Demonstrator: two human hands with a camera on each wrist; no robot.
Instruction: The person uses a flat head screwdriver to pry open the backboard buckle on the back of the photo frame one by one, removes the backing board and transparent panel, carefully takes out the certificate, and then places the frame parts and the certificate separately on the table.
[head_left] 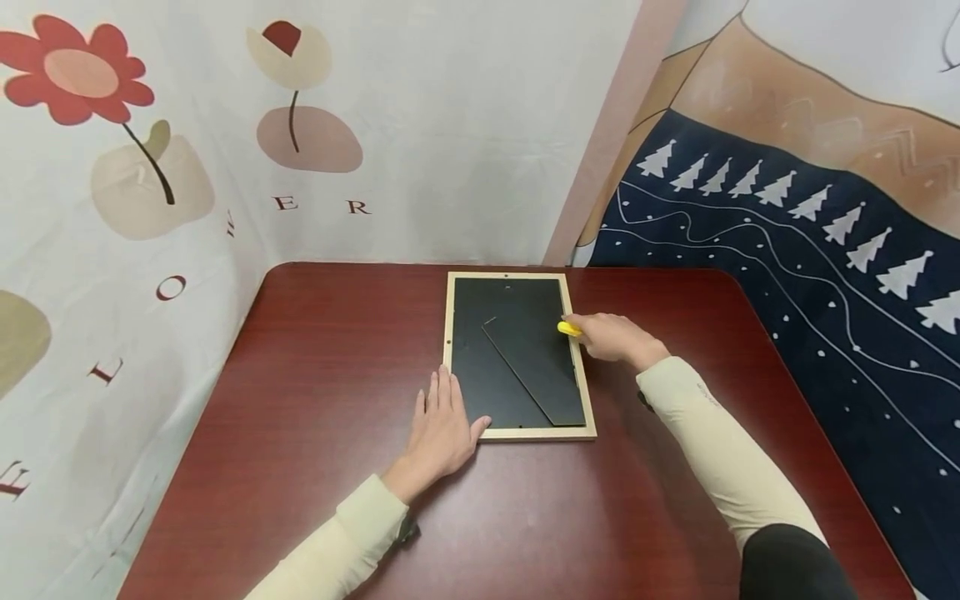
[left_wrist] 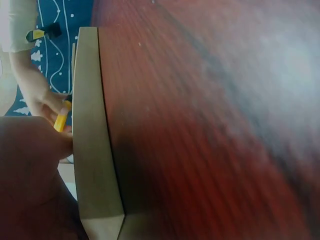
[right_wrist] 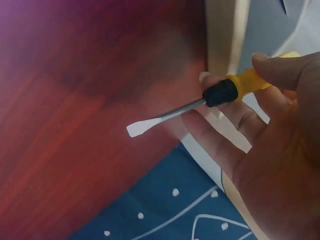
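Note:
A picture frame [head_left: 536,434] with a light wood rim lies back side up, showing its black backing board [head_left: 480,387]. A slanted line on the board marks the edge of a flat stand leg. My left hand [head_left: 441,429] rests on the frame's lower left corner, fingers straight along the left side and thumb over the bottom rim. At the right rim, my right hand [head_left: 613,339] grips a flathead screwdriver [right_wrist: 222,93] by its yellow handle. In the right wrist view its flat metal tip points away from the frame, over the tabletop.
The frame lies near the far edge of a reddish-brown wooden table [head_left: 322,358]. Behind the table hangs a pale flower-print cloth [head_left: 450,167]. A dark blue cloth with white trees [head_left: 750,217] hangs along the right side.

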